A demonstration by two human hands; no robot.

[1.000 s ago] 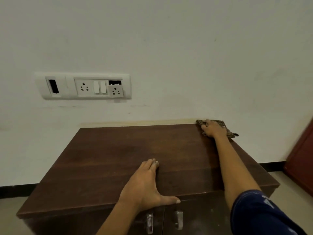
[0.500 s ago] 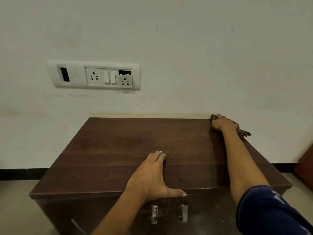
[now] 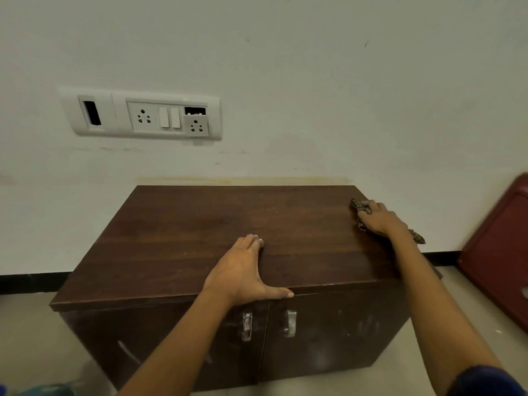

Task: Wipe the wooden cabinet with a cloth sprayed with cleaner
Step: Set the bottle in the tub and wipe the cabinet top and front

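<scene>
A dark wooden cabinet [image 3: 200, 241] with two doors and metal handles stands against the white wall. My left hand [image 3: 243, 272] rests flat on its top near the front edge, fingers straight, thumb along the edge. My right hand [image 3: 381, 220] holds a small brown patterned cloth [image 3: 360, 208] against the top at the right edge, a little forward of the back corner. One end of the cloth sticks out ahead of the fingers. The other end hangs past the cabinet's right side behind the wrist.
A white socket and switch panel [image 3: 143, 115] is fixed to the wall above the cabinet. A dark red door or panel [image 3: 503, 252] leans at the far right. Pale floor lies on both sides. Something blue-green [image 3: 43, 391] shows at the bottom left corner.
My right hand has drawn the cloth from the back right corner forward along the right edge. My left hand has stayed in place. The view has pulled back and tipped down.
</scene>
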